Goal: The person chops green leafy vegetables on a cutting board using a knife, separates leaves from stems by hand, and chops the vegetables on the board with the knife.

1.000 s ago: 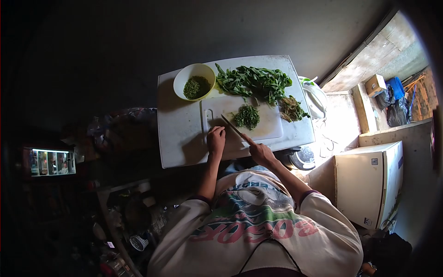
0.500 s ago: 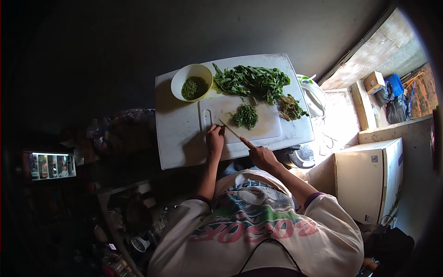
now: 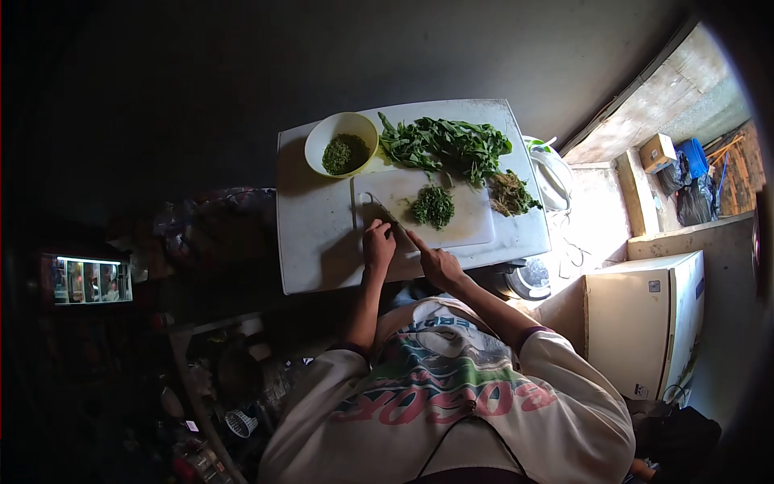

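My right hand [image 3: 440, 268] is wrapped round the handle of a knife [image 3: 415, 239], whose blade slants up to the left over the cutting board [image 3: 472, 232]. Beside the blade, at the board's lower left, my left hand [image 3: 378, 245] is closed with its fingers curled. Something small and dark shows at those fingertips, too small to name. A heap of chopped greens [image 3: 433, 206] lies on the board, right of the blade. Behind the board, a yellowish bowl [image 3: 364, 129] holds finely chopped greens [image 3: 345, 153].
Long leafy greens [image 3: 451, 143] are piled at the table's back. A clump of roots and stems [image 3: 511, 194] lies at the right. The white table [image 3: 314, 250] has edges close to my arms. A white fridge [image 3: 629, 306] stands to the right.
My right hand has drawn slightly left and down, and the knife now reaches further over the board's left part. My left hand stays curled by the blade. The whole view has shifted slightly.
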`<state>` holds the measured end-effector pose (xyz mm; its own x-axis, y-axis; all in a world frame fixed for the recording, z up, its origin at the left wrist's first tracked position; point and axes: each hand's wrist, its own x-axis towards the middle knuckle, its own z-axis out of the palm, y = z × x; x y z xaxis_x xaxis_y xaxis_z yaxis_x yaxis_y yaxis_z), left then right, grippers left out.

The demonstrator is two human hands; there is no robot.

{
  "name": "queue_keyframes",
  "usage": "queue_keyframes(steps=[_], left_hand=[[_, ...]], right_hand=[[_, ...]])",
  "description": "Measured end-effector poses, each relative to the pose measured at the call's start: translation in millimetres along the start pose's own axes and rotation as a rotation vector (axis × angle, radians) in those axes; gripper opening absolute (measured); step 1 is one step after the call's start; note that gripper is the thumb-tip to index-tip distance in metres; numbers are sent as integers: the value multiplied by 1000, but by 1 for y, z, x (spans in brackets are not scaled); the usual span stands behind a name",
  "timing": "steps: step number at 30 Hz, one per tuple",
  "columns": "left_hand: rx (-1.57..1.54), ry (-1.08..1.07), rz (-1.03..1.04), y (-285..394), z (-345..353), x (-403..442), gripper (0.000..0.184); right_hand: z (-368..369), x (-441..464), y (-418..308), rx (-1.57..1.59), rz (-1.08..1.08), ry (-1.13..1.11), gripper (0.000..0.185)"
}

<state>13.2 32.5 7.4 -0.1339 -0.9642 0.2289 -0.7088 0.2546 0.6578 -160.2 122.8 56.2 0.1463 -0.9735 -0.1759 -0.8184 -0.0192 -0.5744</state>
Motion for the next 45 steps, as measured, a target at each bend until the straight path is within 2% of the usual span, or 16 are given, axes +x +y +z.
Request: queue_keyframes(steps=[2,4,7,11,15,17,20,27,30,33,37,42,44,45], left_hand=[[-33,14,-12,-7,6,0,18],[-86,130,-39,-7,11,0,18],[-114,63,-62,-5,9,1,16],[-113,79,-6,-3,9,3,14],[-188,44,-62,-10,13,4,14],[-58,50,-79,-17,17,4,20],[-29,50,-21,-23,20,5,25],[-56,75,-1,-13,10,4,18],[-65,-35,-40,-5,4,7,17],[-30,18,78,-11,4,6,16],[-73,8,12,-21,11,7,17],[-97,62,-23,-24,19,5,18],[-219,22,-163,-26,23,5,19],[-220,19,-163,-23,19,6,19]], right_hand=[[-13,-4,0,-23,83,-131,79],[-16,-11,9,-20,104,-149,78],[-23,-30,19,4,140,-165,77],[-33,-46,21,-23,201,-138,77],[-53,-47,5,-41,198,-159,76],[-64,-46,-8,-67,158,-192,77],[-69,-44,-16,-104,137,-236,79],[-26,-35,3,-56,134,-207,81],[-5,-14,7,-13,109,-103,78],[-4,-1,0,-10,88,-82,78],[-5,-4,7,8,80,-76,77],[-25,-26,11,16,122,-171,72],[-27,-37,17,12,146,-167,72],[-28,-41,19,4,166,-166,72]])
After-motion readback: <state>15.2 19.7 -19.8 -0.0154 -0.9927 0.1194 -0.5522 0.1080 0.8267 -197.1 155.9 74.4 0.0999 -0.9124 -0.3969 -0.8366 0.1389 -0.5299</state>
